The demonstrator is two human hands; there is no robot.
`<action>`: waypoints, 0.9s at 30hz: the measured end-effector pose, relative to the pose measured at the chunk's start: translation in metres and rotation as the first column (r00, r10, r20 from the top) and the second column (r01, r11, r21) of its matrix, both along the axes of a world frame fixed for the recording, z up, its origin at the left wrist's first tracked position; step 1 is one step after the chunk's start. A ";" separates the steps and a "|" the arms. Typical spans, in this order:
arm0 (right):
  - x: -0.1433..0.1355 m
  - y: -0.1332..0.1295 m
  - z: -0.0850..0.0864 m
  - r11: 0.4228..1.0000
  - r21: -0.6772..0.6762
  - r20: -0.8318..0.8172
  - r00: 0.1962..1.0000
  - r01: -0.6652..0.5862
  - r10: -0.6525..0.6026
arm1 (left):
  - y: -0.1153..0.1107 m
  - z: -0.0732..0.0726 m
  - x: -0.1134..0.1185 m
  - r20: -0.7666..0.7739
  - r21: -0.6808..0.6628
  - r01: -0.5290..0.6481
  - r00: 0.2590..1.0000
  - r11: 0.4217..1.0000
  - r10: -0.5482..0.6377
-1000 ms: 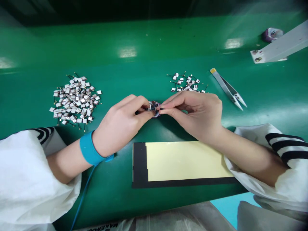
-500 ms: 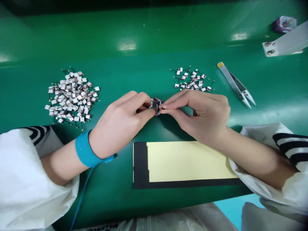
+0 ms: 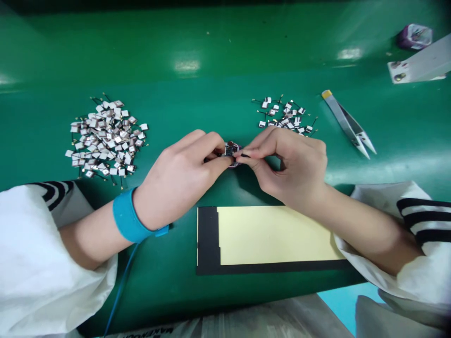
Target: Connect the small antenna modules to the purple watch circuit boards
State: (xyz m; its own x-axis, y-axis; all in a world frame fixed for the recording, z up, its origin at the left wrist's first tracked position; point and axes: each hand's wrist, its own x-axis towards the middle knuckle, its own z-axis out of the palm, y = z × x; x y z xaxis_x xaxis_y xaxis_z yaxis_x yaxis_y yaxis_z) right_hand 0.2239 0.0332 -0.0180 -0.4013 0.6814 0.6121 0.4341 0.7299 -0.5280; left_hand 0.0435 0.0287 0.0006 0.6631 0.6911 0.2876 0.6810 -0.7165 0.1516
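Between the thumb and fingers of my left hand [image 3: 183,176] is a small round circuit board [image 3: 230,149] with a pale rim, partly covered by the fingertips. My right hand [image 3: 291,164] is closed in a pinch at the board's right edge. A thin dark piece, like a short cable [image 3: 245,155], shows between its thumb and forefinger; the far end is too small to make out. Behind the right hand lies a small pile of square white parts with black leads [image 3: 289,115]. A larger pile of similar parts [image 3: 105,138] sits to the left.
Tweezers with a yellow end [image 3: 347,122] lie at the right. A pale yellow pad on a black sheet [image 3: 275,234] lies near the front edge. A white bracket [image 3: 421,61] and a small purple container [image 3: 416,36] stand at the far right. A blue wrist strap's cord [image 3: 121,288] trails down.
My right hand has shifted slightly left and its pinch has turned a little, showing more of the dark piece. My left hand still holds the board. The whole view has moved slightly.
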 end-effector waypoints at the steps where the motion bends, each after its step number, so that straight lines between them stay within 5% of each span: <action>1: 0.000 0.000 0.000 1.000 -0.008 0.006 1.000 0.003 -0.003 | 0.001 -0.001 0.000 0.001 0.003 0.006 1.000 1.000 -0.006; 7: -0.001 0.001 0.002 0.999 -0.031 0.024 1.000 -0.016 0.017 | 0.000 0.003 0.001 0.012 -0.054 0.007 1.000 0.998 -0.007; 12: 0.011 0.013 0.016 0.963 -0.268 -0.265 0.962 -0.003 -0.071 | -0.006 0.032 -0.002 -0.054 -0.242 -0.038 0.998 0.970 0.026; 16: 0.021 0.017 0.031 0.949 -0.310 -0.037 0.998 -0.061 0.052 | -0.001 0.047 -0.011 -0.003 -0.331 -0.048 0.999 0.943 0.050; 21: 0.018 0.010 0.035 0.957 -0.258 0.285 0.936 -0.132 0.206 | 0.004 0.024 -0.007 0.027 -0.437 0.063 0.998 0.897 -0.057; 27: 0.006 0.006 0.024 0.973 -0.160 0.371 0.903 -0.168 0.217 | -0.002 0.001 0.003 0.166 -0.370 0.013 0.985 0.929 0.052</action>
State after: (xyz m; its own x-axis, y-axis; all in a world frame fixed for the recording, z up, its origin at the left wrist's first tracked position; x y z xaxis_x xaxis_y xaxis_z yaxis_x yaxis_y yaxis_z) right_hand 0.2296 0.0391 0.0057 -0.7187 0.6264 0.3019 0.4783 0.7605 -0.4392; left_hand 0.0470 0.0270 0.0013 0.6123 0.7819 0.1172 0.6349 -0.5746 0.5165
